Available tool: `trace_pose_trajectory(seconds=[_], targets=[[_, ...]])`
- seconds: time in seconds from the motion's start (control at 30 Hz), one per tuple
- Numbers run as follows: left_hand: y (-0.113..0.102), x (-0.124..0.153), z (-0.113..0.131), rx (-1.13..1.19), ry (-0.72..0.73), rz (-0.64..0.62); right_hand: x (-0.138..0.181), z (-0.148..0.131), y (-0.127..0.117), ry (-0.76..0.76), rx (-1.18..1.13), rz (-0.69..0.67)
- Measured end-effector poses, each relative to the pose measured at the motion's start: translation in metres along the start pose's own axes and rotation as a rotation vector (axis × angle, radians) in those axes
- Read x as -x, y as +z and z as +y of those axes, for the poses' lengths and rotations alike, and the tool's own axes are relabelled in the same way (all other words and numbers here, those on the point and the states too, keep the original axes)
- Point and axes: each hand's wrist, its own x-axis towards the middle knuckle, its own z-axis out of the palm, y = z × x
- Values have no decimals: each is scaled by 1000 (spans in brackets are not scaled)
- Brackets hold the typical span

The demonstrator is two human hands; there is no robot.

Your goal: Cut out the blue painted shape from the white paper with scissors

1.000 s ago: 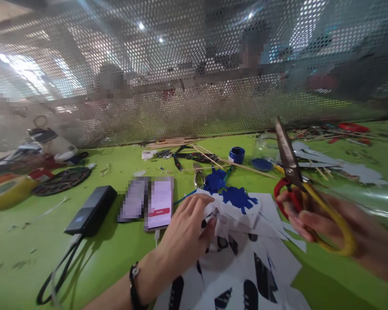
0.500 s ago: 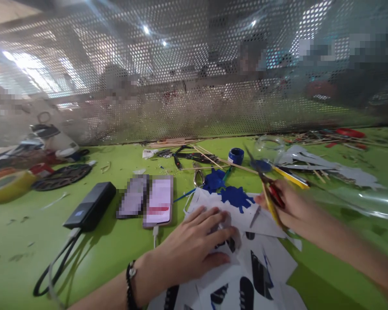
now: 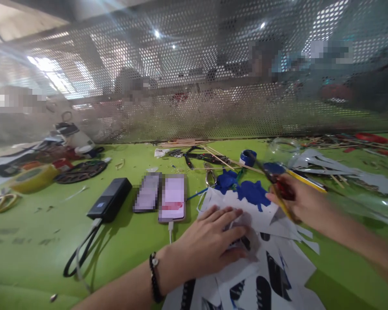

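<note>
My left hand (image 3: pixel 213 241), with a black bracelet at the wrist, lies flat over white paper sheets (image 3: pixel 299 258) printed with black shapes. Its fingers are stretched out. My right hand (image 3: pixel 299 196) grips scissors (image 3: pixel 283 193) with red and yellow handles, blurred by motion. Close by its fingertips is a blue splat-shaped cutout (image 3: pixel 254 192) at the top of the paper. Another blue piece (image 3: pixel 225 180) rests just behind that one. Farther back stand an uncapped pot of blue paint (image 3: pixel 247 158) and its blue lid (image 3: pixel 271 168).
Two phones (image 3: pixel 172 193) and a black power bank (image 3: pixel 110 200) with cables are to the left. Pliers (image 3: pixel 189 160), wooden sticks and a yellow cutter (image 3: pixel 310 181) lie behind. Yellow tape (image 3: pixel 34 177) sits far left. A perforated metal screen (image 3: pixel 194 116) borders the green table.
The view has swung left, so everything appears shifted right. The scissors have tilted a little in my right hand. My left hand stays spread on the paper.
</note>
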Motion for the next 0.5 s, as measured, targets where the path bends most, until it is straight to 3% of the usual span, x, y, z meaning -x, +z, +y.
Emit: trace_pose_trajectory(seconds=[0.13,0.27,0.37,0.5], targets=[[-10,-4,7,238,-167,223,19,-9,-25,20,-69,35],[-21,-8,7,831,-515,494,44,-28,-14,126,-409,149],[-25,-10,8,1238,-626,472,60,-42,11,134,-579,195],[-23,-14,16,1369,-629,339,73,-54,35,160,-688,120]])
